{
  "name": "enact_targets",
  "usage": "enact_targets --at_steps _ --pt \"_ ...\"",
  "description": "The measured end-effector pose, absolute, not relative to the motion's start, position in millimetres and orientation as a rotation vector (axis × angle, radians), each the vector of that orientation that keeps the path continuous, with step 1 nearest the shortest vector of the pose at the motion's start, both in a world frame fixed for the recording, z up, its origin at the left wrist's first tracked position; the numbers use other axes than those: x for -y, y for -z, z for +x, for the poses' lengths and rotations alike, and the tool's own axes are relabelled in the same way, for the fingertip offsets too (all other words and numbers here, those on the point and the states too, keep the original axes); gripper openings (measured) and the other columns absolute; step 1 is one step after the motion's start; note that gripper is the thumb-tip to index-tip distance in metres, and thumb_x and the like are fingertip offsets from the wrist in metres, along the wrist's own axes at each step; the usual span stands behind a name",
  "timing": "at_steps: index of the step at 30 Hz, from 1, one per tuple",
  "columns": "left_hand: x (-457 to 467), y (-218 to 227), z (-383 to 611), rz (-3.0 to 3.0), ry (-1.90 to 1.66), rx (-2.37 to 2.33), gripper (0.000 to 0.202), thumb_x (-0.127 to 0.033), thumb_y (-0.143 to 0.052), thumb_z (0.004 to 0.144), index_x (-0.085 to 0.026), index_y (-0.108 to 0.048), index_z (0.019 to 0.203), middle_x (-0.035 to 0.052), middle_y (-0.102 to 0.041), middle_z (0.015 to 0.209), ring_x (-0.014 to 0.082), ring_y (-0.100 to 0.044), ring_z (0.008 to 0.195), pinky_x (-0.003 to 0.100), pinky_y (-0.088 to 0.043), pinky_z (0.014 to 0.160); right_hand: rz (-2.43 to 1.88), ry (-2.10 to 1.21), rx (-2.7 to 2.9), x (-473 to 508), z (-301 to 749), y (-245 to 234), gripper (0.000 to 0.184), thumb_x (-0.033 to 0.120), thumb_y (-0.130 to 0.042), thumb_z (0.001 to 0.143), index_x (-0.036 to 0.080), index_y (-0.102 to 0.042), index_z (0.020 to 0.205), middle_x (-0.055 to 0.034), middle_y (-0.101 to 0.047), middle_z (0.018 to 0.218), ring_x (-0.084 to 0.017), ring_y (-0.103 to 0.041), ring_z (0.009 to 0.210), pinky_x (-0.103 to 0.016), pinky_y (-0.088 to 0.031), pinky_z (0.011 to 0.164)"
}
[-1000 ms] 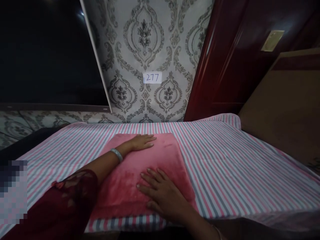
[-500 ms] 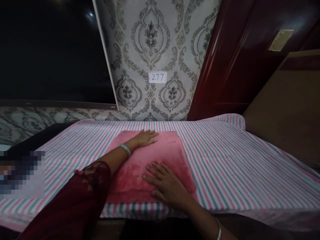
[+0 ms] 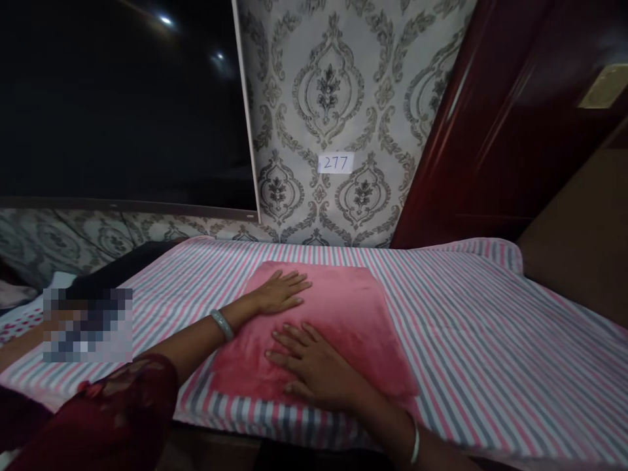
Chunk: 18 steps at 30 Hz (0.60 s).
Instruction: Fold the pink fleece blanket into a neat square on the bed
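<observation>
A folded pink plush cloth (image 3: 343,307) lies on a pink, grey and white striped sheet (image 3: 490,327). My left hand (image 3: 279,292) rests flat on the cloth's far left part, fingers stretched out. My right hand (image 3: 309,363) lies flat on the near part of the cloth, fingers spread. A silver bangle (image 3: 222,324) circles my left wrist, and a thin one (image 3: 415,441) my right. My left arm wears a dark red lace sleeve (image 3: 112,418).
Patterned grey wallpaper with a small paper label reading 277 (image 3: 335,163) is behind the surface. A dark screen (image 3: 122,98) fills the upper left. A dark red wooden door (image 3: 515,111) stands at the right. A blurred patch (image 3: 87,325) sits at the left.
The view has shifted, so everything sits further right in the picture. My left hand slid back toward me along the cloth. My right hand stays flat on the cloth's near part.
</observation>
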<state>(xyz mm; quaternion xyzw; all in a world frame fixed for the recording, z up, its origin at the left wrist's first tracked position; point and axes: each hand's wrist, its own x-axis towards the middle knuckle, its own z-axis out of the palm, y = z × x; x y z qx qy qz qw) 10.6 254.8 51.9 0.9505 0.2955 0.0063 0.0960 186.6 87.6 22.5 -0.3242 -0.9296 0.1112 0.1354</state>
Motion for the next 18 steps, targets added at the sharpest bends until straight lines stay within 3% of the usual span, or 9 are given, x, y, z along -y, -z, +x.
enact_targets --at_steps 4,8,12,14,18 --pt "-300 -48 -3 2.742 -0.044 -1.084 0.067 -0.067 -0.032 0.096 -0.034 -0.037 0.153 0.0053 -0.031 0.163 0.0315 -0.021 0.152 0.061 -0.006 0.121 -0.977 -0.410 2.706 -87 190 -20 0.058 0.059 -0.036 0.102 0.038 -0.030 0.156 0.0022 -0.018 0.167 -0.022 -0.011 0.155 -0.051 -0.008 0.124" --pt "-324 -42 -12 2.645 -0.118 -1.173 0.072 -0.069 -0.028 0.095 -0.026 -0.044 0.151 0.0068 -0.042 0.158 0.0274 -0.032 0.149 0.045 -0.018 0.123 -1.007 -0.489 2.701 -87 190 -23 0.060 0.060 -0.037 0.101 0.038 -0.030 0.156 0.0018 -0.018 0.167 -0.023 -0.010 0.155 -0.052 -0.006 0.124" --pt "-325 -37 -15 2.655 -0.149 -1.202 0.071 -0.065 -0.024 0.097 -0.025 -0.040 0.153 0.0045 -0.040 0.159 0.0238 -0.028 0.150 0.040 -0.017 0.124 -1.017 -0.455 2.690 -88 189 -22 0.059 0.059 -0.039 0.101 0.037 -0.033 0.155 0.0008 -0.022 0.166 -0.022 -0.013 0.154 -0.051 -0.008 0.124" --pt "-322 -40 -13 2.669 -0.123 -1.232 0.069 -0.063 -0.026 0.097 -0.026 -0.039 0.153 0.0055 -0.040 0.159 0.0247 -0.030 0.150 0.044 -0.018 0.123 -1.013 -0.410 2.691 -88 189 -20 0.058 0.058 -0.040 0.101 0.035 -0.035 0.155 -0.0001 -0.023 0.166 -0.022 -0.014 0.154 -0.051 -0.010 0.124" --pt "-311 -61 -4 2.711 -0.081 -1.352 0.067 -0.060 -0.038 0.095 -0.021 -0.046 0.149 0.0163 -0.044 0.155 0.0373 -0.031 0.147 0.066 -0.009 0.119 -1.009 -0.333 2.695 -90 187 -18 0.057 0.058 -0.037 0.102 0.034 -0.037 0.154 0.0002 -0.023 0.166 -0.021 -0.014 0.154 -0.050 -0.011 0.124"
